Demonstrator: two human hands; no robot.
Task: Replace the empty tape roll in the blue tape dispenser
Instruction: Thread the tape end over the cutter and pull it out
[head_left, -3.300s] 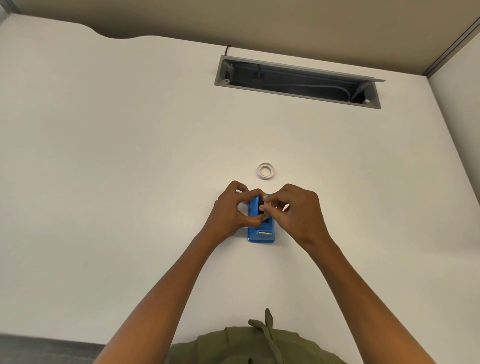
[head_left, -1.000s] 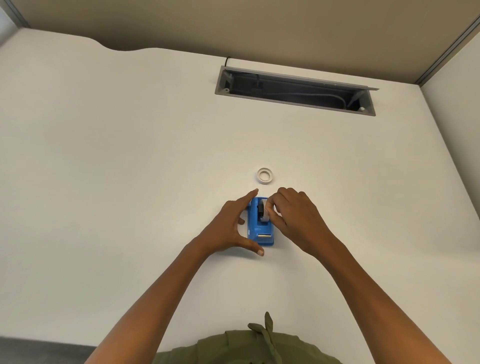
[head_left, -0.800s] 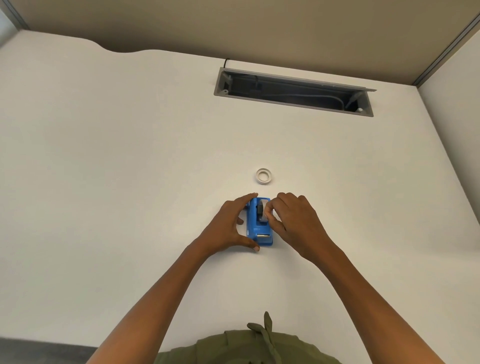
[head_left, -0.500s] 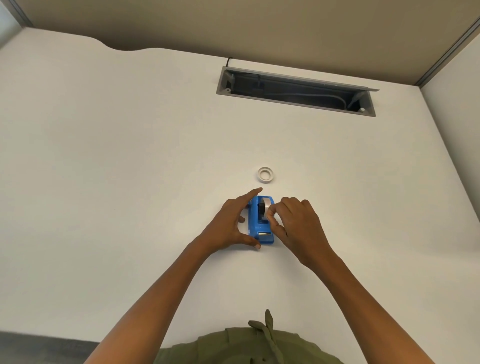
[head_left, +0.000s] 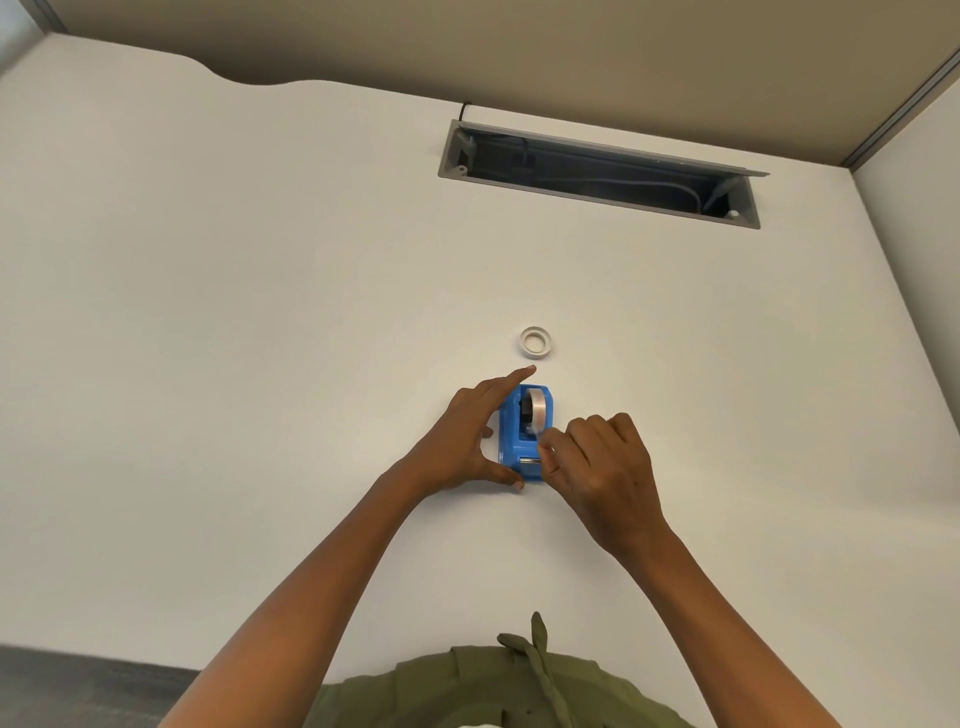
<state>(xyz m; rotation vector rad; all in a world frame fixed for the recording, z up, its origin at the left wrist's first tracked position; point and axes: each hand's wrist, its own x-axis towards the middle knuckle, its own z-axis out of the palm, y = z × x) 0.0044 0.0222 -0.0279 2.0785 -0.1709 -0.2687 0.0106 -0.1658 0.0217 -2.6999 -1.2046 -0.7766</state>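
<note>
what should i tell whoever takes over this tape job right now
Left hand: steadies the blue tape dispenser on the white desk, index finger straight along its far left side, thumb at the near end.
Right hand: fingers curled, pinching what looks like the tape's free end just behind the cutter.
New tape roll: seated in the dispenser.
Empty core: lies flat on the desk beyond the dispenser, untouched.
Done: old core out, new roll in.
Left: draw the tape end over the cutter blade, press it down, let go.

A plain white desk is backed by a tan partition. An open grey cable tray is sunk in near that partition.
</note>
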